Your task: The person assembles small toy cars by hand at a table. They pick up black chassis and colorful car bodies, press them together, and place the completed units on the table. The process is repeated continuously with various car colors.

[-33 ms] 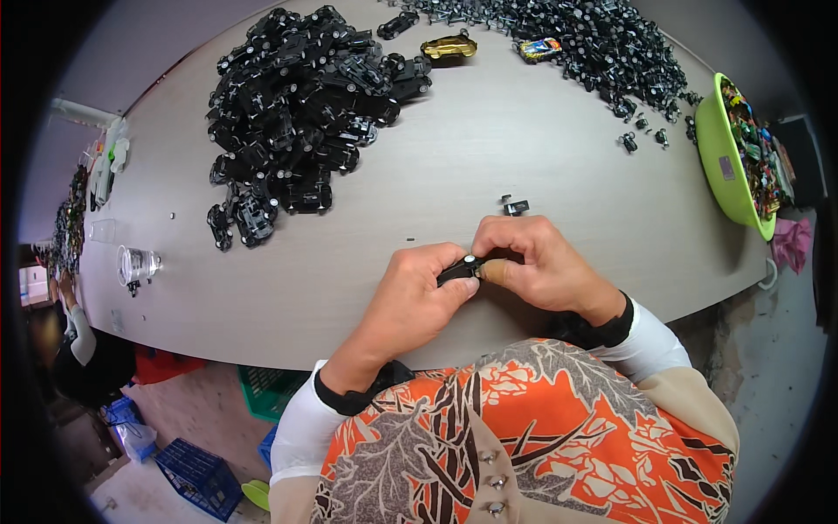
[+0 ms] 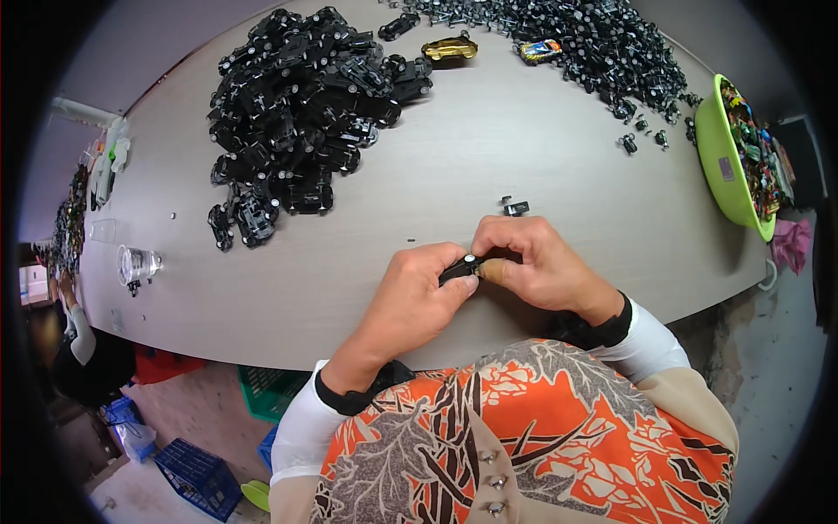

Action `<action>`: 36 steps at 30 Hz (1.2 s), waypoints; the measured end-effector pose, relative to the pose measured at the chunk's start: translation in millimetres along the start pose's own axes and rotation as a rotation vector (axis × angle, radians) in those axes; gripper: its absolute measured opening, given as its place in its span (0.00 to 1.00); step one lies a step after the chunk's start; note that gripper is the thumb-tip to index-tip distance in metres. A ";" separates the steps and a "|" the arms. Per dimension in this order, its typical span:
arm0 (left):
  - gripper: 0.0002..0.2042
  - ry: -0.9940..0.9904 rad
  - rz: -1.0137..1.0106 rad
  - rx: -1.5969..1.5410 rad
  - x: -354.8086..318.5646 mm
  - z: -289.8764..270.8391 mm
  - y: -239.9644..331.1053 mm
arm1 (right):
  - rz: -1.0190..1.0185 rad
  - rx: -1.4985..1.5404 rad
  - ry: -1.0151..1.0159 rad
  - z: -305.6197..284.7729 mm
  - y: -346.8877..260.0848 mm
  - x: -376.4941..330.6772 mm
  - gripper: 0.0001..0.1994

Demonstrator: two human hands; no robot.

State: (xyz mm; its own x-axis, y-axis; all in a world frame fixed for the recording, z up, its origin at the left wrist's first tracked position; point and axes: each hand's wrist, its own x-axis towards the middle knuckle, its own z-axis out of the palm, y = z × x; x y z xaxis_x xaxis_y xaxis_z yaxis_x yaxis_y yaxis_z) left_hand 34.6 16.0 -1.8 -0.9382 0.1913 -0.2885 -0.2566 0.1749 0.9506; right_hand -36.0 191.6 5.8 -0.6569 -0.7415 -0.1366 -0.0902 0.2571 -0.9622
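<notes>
Close to the table's front edge, my two hands meet around a black toy car chassis [image 2: 456,270] with a pale round wheel on top. My left hand [image 2: 417,293] is closed on its left end, thumb and fingers pinching. On the other end, my right hand [image 2: 548,271] is closed too, a tan cover on its thumb tip pressing near the wheel. Fingers hide much of the chassis. Just beyond my right hand lies a small black part [image 2: 516,208], and a tiny dark piece [image 2: 411,239] rests on the table beyond my left hand.
A big pile of black toy car chassis [image 2: 288,113] stands far left; a heap of small wheeled parts [image 2: 611,52] is far right. Between them sit a gold car body [image 2: 449,47] and a colourful one [image 2: 539,51]. A green basin [image 2: 719,157], a clear cup [image 2: 137,262] and another person's arm [image 2: 82,336] flank the table.
</notes>
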 end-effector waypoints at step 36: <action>0.06 0.055 -0.055 -0.198 -19.9 2.7 3.3 | -0.114 -0.098 -0.024 5.6 -9.6 -1.5 0.01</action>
State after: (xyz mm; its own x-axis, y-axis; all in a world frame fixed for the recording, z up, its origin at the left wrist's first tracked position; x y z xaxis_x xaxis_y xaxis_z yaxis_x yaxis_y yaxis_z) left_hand 53.1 15.4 6.8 -0.9314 0.1323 -0.3391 -0.3434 -0.0102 0.9391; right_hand -30.0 186.8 13.9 -0.6206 -0.7834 -0.0343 -0.2365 0.2288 -0.9443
